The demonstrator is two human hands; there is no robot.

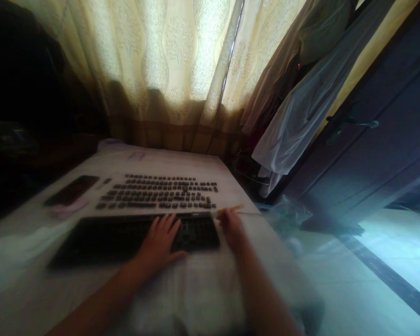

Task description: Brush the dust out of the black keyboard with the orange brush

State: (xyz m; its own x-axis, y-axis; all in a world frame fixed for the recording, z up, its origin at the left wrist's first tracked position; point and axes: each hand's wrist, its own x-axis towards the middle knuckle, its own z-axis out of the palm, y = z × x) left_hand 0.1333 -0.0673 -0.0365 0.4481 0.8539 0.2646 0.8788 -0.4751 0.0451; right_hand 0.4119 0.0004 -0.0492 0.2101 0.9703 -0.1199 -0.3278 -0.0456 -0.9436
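Observation:
A black keyboard base [115, 238] lies on the light-coloured cloth, its keycaps off at least in part. Flat across its right half rests my left hand [163, 238], fingers spread and holding nothing. Just past the base's right end, my right hand [232, 227] is closed round a thin yellow stick-like tool [236, 206], whose tip points right. Blur hides what kind of tool it is. Behind the base, loose dark keycaps [161, 190] are laid out in several rows that follow a keyboard's layout.
A dark phone [73, 189] lies at the left beside a pinkish cloth [69, 208]. A small dark piece [107, 180] sits near it. A cable [250, 213] runs off the right edge. Curtains [178, 60] hang behind; clothes [294, 116] and a door [381, 116] stand right.

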